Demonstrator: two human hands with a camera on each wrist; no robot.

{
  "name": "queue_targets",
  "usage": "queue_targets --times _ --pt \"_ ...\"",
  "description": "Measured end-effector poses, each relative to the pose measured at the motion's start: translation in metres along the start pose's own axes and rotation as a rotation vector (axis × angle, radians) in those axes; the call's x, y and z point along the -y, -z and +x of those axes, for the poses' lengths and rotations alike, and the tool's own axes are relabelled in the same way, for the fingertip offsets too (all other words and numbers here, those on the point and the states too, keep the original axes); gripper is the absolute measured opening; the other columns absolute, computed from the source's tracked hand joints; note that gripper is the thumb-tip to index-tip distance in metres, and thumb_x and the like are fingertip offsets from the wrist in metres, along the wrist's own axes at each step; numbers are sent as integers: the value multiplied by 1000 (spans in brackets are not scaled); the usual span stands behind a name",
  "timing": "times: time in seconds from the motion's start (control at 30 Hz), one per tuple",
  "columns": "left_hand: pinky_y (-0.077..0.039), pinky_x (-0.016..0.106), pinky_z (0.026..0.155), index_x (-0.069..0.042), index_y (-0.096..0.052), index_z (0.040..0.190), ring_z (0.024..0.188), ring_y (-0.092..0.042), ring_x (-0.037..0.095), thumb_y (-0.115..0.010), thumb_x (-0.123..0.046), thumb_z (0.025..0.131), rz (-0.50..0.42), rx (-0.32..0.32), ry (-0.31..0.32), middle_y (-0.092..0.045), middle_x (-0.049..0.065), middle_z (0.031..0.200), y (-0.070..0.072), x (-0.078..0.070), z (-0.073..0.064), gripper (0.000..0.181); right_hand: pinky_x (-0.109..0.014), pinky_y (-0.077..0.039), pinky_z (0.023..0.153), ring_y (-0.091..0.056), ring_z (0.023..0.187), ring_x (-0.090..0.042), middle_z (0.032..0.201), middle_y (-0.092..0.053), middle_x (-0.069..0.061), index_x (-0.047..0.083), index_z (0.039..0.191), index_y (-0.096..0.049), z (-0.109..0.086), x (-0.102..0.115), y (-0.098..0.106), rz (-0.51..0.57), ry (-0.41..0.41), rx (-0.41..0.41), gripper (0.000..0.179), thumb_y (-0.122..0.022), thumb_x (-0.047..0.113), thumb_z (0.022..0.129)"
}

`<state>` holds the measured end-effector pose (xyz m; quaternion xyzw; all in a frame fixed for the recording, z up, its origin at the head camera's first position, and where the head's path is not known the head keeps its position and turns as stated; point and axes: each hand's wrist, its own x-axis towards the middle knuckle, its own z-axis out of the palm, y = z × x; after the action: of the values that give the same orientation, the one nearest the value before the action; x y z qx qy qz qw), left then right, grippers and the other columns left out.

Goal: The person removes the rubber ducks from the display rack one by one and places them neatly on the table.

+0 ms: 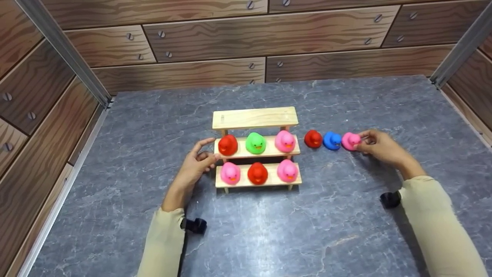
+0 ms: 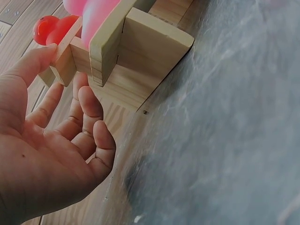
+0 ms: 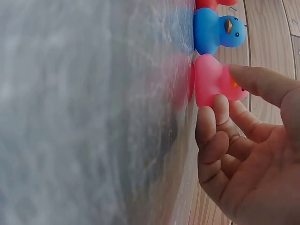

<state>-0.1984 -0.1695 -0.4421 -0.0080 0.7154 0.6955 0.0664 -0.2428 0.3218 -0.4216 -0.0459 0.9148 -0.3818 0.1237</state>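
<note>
A three-tier wooden stand (image 1: 255, 118) stands on the table. My left hand (image 1: 196, 163) is at the left end of its middle board, with thumb and index finger on either side of that end and the other fingers curled below. In the left wrist view, the thumb (image 2: 40, 61) touches the board's end. To the right of the stand, a red rubber duck (image 1: 313, 139), a blue rubber duck (image 1: 332, 140) and a pink rubber duck (image 1: 350, 141) sit in a row. My right hand (image 1: 380, 147) pinches the pink duck at the row's outer end.
The middle board carries a red duck (image 1: 228, 145), a green duck (image 1: 255, 143) and a pink duck (image 1: 285, 141). On the bottom board sit a red duck (image 1: 257, 173) and two pink ones. Wood-patterned walls (image 1: 215, 42) enclose the grey marbled table (image 1: 269, 238).
</note>
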Motion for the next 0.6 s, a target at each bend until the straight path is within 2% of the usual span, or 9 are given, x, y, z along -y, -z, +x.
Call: queue_targets --times 0.33,0.6 --pt "-40 21 61 -15 -48 138 65 -50 10 -68 -9 88 17 2 2 -58 -4 75 1 1 -1 54 -20 -48 62 -56 68 -2 90 -56 -1 -13 128 -42 0 -2 0 30 -12 47 49 -61 16 93" --pt "-42 21 61 -15 -49 138 65 -51 10 -68 -8 88 9 -1 -13 -58 -3 74 0 0 0 54 -24 -49 65 -58 73 -7 101 -54 -11 -7 137 -38 -5 3 5 10 -21 52 58 -60 24 94"
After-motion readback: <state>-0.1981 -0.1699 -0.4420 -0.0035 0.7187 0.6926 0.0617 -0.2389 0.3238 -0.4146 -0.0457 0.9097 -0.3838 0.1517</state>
